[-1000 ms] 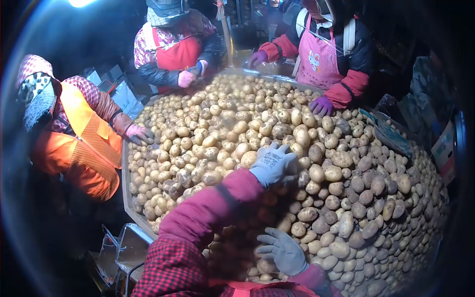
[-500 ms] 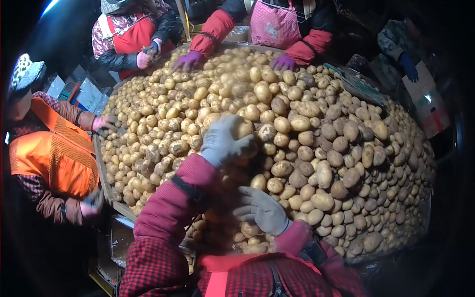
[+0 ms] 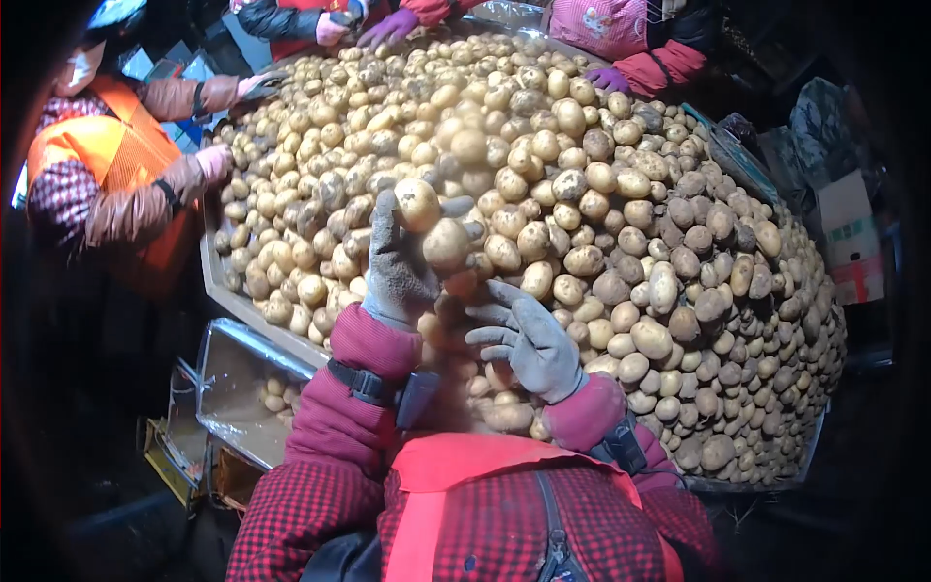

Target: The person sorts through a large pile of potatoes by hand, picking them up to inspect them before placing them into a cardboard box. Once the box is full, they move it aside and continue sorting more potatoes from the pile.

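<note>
My left hand (image 3: 400,272), in a grey glove, is turned palm up near the middle of the pile, its fingers curved round two potatoes (image 3: 432,228). To its right, my right hand (image 3: 533,339), also gloved in grey, has its fingers spread and holds nothing that shows. It hovers over or lies against the near side of the potato pile (image 3: 582,262); contact is hard to tell. Pale and brown potatoes of many sizes surround both hands.
A metal-edged table rim (image 3: 252,315) borders the pile. A plastic-lined box (image 3: 228,388) with some potatoes stands at the lower left. Co-workers reach in from the left (image 3: 126,175) and top (image 3: 601,29). A carton (image 3: 849,228) is at the right.
The view has shifted. My left hand has turned from palm down on the pile to palm up with two potatoes. The left co-worker's lower hand has moved onto the pile's edge.
</note>
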`<action>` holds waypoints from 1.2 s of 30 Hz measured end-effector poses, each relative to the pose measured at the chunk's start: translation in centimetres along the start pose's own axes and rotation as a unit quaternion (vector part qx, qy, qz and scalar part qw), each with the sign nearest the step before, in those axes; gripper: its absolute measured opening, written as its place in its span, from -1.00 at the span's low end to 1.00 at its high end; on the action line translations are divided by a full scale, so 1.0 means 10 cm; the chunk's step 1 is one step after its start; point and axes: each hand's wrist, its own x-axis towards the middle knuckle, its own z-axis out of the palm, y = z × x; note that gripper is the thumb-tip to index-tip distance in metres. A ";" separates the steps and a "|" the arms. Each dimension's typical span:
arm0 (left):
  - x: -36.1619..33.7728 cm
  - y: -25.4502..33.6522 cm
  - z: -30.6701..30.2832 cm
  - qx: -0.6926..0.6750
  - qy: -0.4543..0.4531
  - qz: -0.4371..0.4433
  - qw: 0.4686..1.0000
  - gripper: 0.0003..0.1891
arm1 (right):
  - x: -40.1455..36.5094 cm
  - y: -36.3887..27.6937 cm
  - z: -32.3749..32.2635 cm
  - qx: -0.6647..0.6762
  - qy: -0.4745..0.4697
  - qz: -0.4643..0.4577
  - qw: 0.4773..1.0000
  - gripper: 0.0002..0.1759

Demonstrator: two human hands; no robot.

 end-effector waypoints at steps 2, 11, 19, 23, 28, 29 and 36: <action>-0.03 0.02 -0.24 -0.039 0.005 -0.014 0.999 -0.25 | -0.01 0.06 0.03 -0.019 0.008 0.015 1.000 -0.34; -0.78 0.08 -0.48 -0.029 0.052 0.005 0.998 -0.21 | 0.28 -0.80 0.08 -0.194 0.075 -0.067 0.976 -0.34; -1.16 -0.07 -1.04 -0.056 0.034 -0.049 0.997 -0.10 | 1.80 -2.20 -0.66 -0.679 0.255 -0.297 0.621 -0.35; -1.19 0.01 -1.17 -0.036 0.028 -0.058 0.997 -0.12 | 2.29 -2.25 -1.06 -0.819 0.268 -0.084 0.501 -0.21; -1.15 0.03 -1.03 -0.018 0.096 -0.055 0.994 -0.14 | 2.10 -2.20 -0.70 -0.780 0.317 -0.072 0.534 -0.32; -1.13 0.05 -0.99 -0.011 0.068 -0.050 0.996 -0.15 | 2.08 -2.21 -0.71 -0.746 0.321 -0.098 0.575 -0.35; -0.95 0.09 -0.90 0.023 0.037 -0.085 0.995 -0.21 | 1.93 -1.84 0.17 -0.859 0.103 -0.117 0.488 -0.39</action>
